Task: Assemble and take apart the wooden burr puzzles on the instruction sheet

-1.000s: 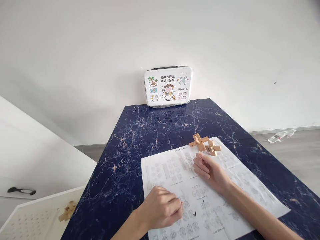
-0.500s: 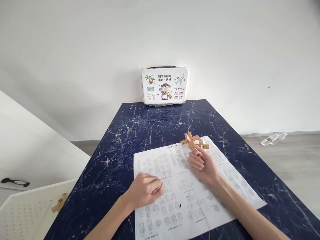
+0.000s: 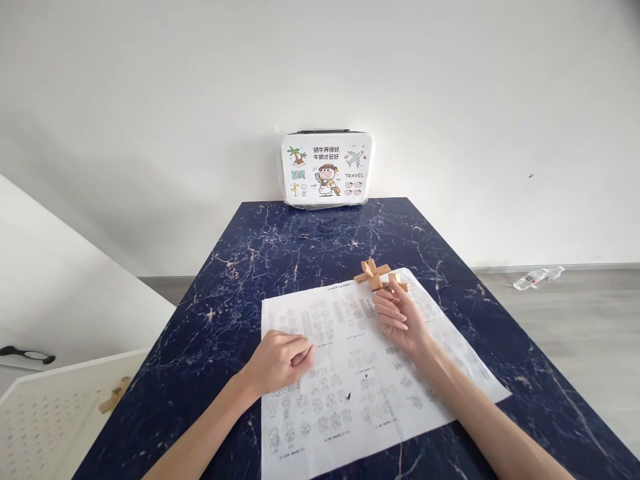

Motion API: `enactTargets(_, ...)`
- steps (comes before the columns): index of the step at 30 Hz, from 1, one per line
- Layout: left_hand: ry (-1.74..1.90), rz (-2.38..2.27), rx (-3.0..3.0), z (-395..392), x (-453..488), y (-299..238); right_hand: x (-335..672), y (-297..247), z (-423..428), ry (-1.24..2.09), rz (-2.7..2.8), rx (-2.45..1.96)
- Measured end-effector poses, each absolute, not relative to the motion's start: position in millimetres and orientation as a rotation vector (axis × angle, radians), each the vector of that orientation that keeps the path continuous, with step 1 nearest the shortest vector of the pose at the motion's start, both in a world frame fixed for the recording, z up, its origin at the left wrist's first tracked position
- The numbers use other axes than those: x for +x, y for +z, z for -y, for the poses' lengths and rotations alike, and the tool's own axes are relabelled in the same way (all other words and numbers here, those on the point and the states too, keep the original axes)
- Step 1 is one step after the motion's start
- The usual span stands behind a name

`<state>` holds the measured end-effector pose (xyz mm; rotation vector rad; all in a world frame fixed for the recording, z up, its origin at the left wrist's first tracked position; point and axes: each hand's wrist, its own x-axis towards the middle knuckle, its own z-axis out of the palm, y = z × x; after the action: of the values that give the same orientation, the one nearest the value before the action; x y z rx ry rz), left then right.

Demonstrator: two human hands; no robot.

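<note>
A wooden interlocking puzzle point(image 3: 376, 275) sits at the far edge of a printed instruction sheet point(image 3: 350, 387) on a dark blue marble table point(image 3: 280, 247). My right hand point(image 3: 400, 319) reaches it, fingers curled and pinching the puzzle's near right part. My left hand point(image 3: 280, 360) rests on the sheet's left edge, fingers curled loosely with nothing visible in them.
A white illustrated case point(image 3: 326, 169) leans against the wall at the table's far end. A white perforated tray point(image 3: 55, 420) holding a wooden piece point(image 3: 115, 395) stands low on the left. A plastic bottle point(image 3: 537, 276) lies on the floor at right.
My right hand has closed the gap to the wooden puzzle and now grips it. The left hand has shifted left to the sheet's edge. The view has drifted.
</note>
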<state>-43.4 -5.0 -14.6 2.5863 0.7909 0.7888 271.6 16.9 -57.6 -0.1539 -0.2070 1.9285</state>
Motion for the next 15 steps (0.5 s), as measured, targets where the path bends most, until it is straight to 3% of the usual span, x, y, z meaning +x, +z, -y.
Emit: enactTargets(15,0.904,-1.175,2.023,-12,-45,-2,264,-47,-13,1.774,0.366,-0.414)
